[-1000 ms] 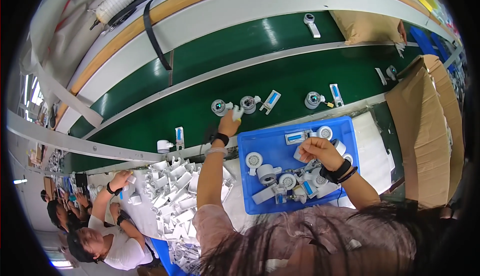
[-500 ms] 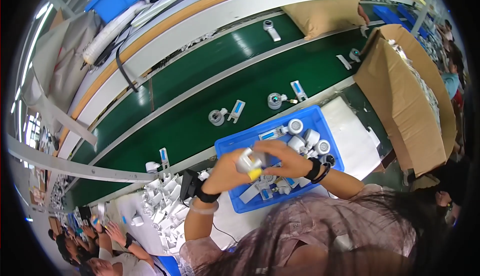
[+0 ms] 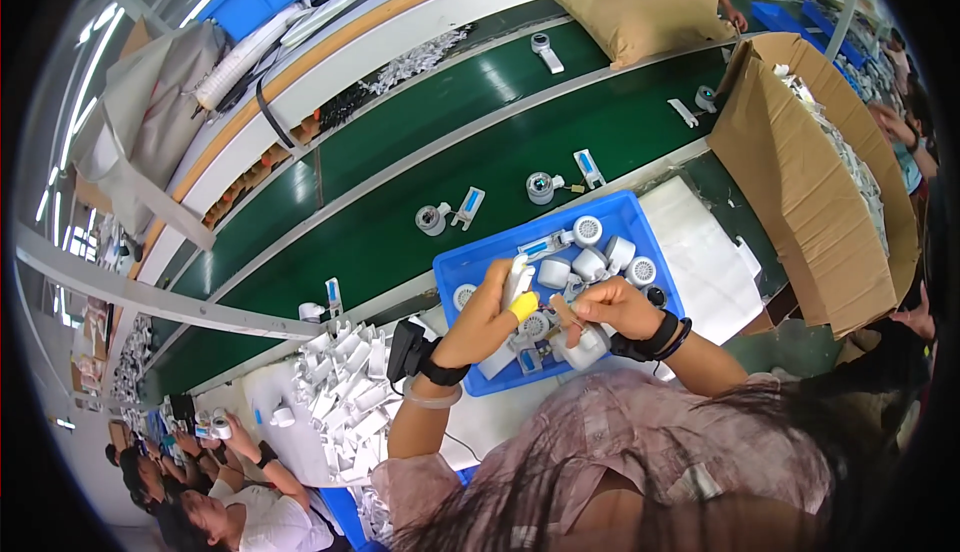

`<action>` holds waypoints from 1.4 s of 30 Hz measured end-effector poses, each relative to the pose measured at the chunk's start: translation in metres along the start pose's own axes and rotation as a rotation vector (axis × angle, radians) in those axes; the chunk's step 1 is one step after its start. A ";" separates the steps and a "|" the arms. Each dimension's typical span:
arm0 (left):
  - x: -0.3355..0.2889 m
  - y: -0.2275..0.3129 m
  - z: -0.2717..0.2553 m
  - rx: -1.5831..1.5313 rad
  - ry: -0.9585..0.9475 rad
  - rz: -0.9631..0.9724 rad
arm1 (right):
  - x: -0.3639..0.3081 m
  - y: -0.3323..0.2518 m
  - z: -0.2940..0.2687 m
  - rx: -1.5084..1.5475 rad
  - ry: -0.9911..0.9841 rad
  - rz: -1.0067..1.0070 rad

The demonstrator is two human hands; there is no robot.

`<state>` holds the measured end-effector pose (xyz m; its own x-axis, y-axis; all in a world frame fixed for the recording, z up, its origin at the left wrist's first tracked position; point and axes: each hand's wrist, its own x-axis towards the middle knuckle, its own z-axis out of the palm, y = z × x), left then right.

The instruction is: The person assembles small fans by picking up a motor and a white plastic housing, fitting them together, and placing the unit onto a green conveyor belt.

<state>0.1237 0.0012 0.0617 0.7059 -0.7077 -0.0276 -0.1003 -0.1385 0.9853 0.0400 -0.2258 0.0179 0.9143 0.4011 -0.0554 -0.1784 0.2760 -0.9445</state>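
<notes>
My left hand [image 3: 482, 324], a yellow cover on one digit, is closed around a slim white handle piece [image 3: 519, 276]. To its right, my right hand [image 3: 618, 307] curls over a round white fan head [image 3: 586, 349], which overlaps the near rim of the blue tray [image 3: 652, 242]. Tan wrapping shows on that hand's fingers. Fine wires seem to run between the two parts, too small to make out. Inside the tray lie several white fan heads with round grilles [image 3: 588, 231] and handles with blue strips [image 3: 541, 246].
A heap of white plastic shells [image 3: 345, 382] lies left of the tray. Beyond runs a green conveyor belt [image 3: 380, 262] carrying fan heads [image 3: 431, 219] and handles. A large cardboard box [image 3: 800, 202] stands at right. Another person [image 3: 240, 512] works at lower left.
My hands have drawn apart: the left now shows the handle piece, and the right has come down and nearer with the fan head. The view has shifted slightly.
</notes>
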 end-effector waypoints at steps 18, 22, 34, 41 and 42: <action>-0.033 0.002 0.015 0.207 -0.046 -0.075 | -0.017 0.000 0.013 -0.005 -0.176 0.138; -0.038 -0.014 0.023 0.374 0.060 0.164 | -0.017 0.004 0.027 -0.128 -0.075 0.138; -0.041 -0.036 0.067 -0.389 0.240 -0.090 | -0.018 0.021 0.036 -0.749 0.482 -0.523; -0.045 -0.037 0.081 -0.431 0.264 -0.087 | -0.019 0.019 0.038 -0.924 0.420 -0.680; -0.046 -0.037 0.083 -0.432 0.263 -0.089 | -0.019 0.018 0.037 -0.923 0.421 -0.677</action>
<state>0.0366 -0.0181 0.0131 0.8568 -0.5000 -0.1258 0.2277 0.1480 0.9624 0.0060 -0.1959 0.0145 0.7990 0.0553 0.5988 0.5489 -0.4736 -0.6888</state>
